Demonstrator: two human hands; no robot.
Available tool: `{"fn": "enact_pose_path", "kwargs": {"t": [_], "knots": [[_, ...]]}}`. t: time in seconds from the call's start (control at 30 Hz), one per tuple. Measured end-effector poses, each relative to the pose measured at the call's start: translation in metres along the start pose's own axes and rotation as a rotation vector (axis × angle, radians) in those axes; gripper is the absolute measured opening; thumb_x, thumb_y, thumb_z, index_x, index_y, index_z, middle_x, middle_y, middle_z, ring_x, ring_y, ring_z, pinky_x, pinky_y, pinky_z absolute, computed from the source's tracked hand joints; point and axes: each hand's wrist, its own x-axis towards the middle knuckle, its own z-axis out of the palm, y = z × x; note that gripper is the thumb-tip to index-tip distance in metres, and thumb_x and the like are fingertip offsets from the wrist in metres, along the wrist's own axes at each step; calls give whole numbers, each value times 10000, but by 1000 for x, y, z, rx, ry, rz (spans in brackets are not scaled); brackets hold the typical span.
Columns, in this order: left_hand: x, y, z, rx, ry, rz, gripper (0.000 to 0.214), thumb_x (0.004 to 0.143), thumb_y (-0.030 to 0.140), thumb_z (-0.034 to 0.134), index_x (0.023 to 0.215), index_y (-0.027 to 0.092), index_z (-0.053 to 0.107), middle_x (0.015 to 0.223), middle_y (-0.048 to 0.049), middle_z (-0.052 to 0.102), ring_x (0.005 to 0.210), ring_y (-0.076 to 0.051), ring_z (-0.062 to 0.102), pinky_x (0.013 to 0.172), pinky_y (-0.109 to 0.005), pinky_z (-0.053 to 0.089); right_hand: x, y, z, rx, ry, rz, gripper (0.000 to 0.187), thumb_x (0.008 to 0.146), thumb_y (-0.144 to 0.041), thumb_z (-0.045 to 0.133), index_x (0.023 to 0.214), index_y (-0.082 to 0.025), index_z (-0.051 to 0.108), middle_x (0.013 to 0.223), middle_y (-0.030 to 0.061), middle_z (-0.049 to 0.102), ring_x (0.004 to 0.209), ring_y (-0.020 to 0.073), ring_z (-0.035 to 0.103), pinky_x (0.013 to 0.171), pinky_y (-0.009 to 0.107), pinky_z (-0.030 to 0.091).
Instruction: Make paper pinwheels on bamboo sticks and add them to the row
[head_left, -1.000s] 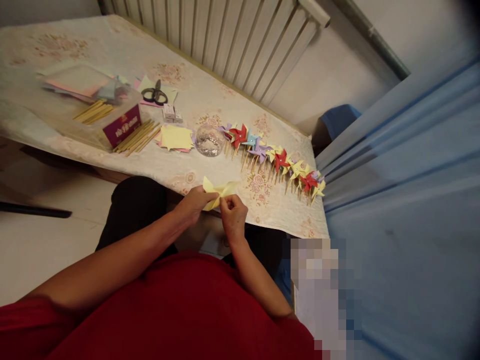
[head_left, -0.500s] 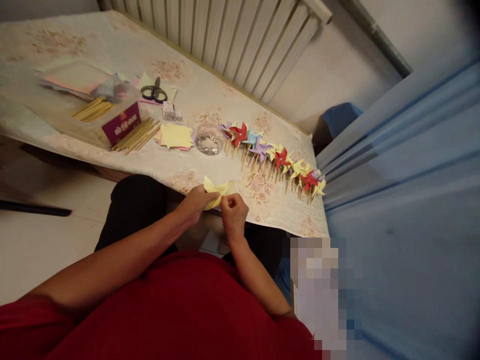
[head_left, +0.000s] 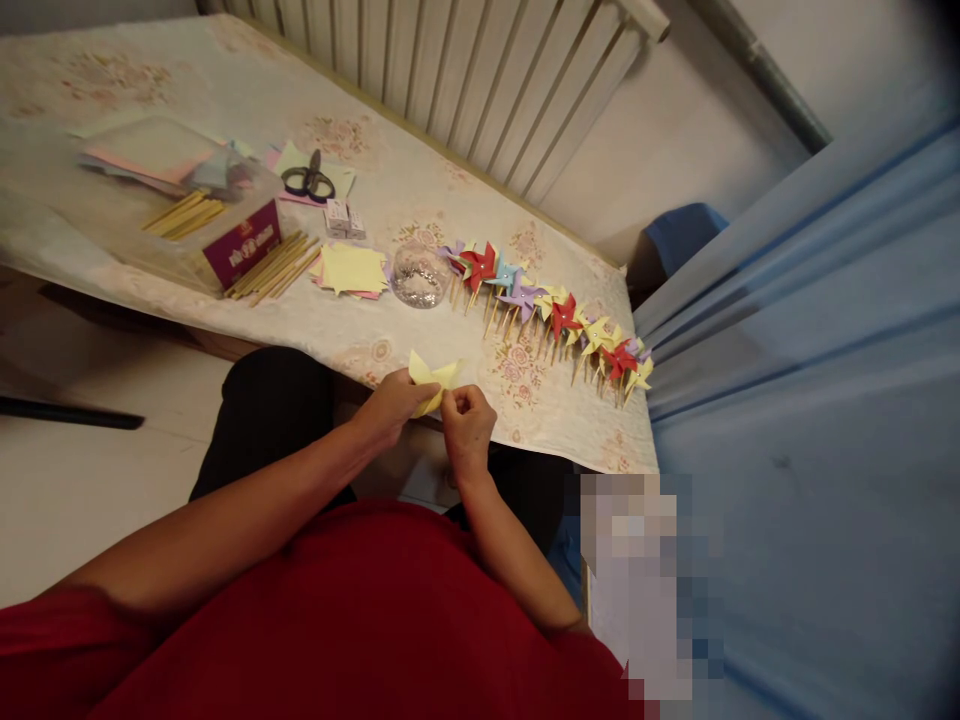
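Note:
A piece of yellow paper (head_left: 436,374) with raised, pointed corners is held between my hands just over the table's front edge. My left hand (head_left: 394,405) is closed on its left side, thumb on top. At its lower right corner, my right hand (head_left: 470,425) pinches the paper with curled fingers. Whether a pin is also in that pinch is too small to tell. Beyond my hands are a clear round dish of small shiny pieces (head_left: 418,277) and a stack of cut yellow paper (head_left: 352,270).
Finished pinwheels (head_left: 562,315) on sticks lie in a row at the right. Leftward are wooden sticks (head_left: 274,270), a clear plastic box (head_left: 259,185) with more sticks, small white boxes (head_left: 343,218) and black-handled scissors (head_left: 309,180). A blue curtain (head_left: 787,400) hangs at the right.
The yellow paper's right corner has shifted slightly in my fingers. Both hands stay nearly in place, and the objects on the table have not moved.

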Motion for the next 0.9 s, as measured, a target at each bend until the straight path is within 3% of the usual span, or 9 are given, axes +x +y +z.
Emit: {"fn": "enact_pose_path", "kwargs": {"t": [0.47,0.67,0.8,0.9], "knots": [[-1,2,0,17,-1,-2,131,577,167,646,707,162,641,611,8,635,559,-125,532,544,-226,392,2,3,0,74,-45,35,201,788,-363,573,649,-218,562,578,-53,541,554,125,482,568,243,391],[-1,4,-3,35,-34,-31,140,593,209,676,725,165,660,632,-7,660,601,-152,576,569,-240,421,12,12,-8,144,-34,116,277,796,-463,588,694,-206,583,610,-36,562,575,133,512,564,248,429],[2,9,-10,45,-90,-60,176,581,230,719,733,147,688,672,-36,700,622,-166,607,592,-246,438,32,16,-31,126,57,59,339,764,-457,642,939,-167,658,861,46,677,732,160,589,670,281,488],[4,12,-14,141,-158,-63,179,561,220,722,720,140,704,689,-38,709,590,-149,572,563,-236,408,47,11,-50,83,-68,-97,461,726,-398,712,1137,-197,657,1174,108,671,956,202,628,786,326,512]]}}
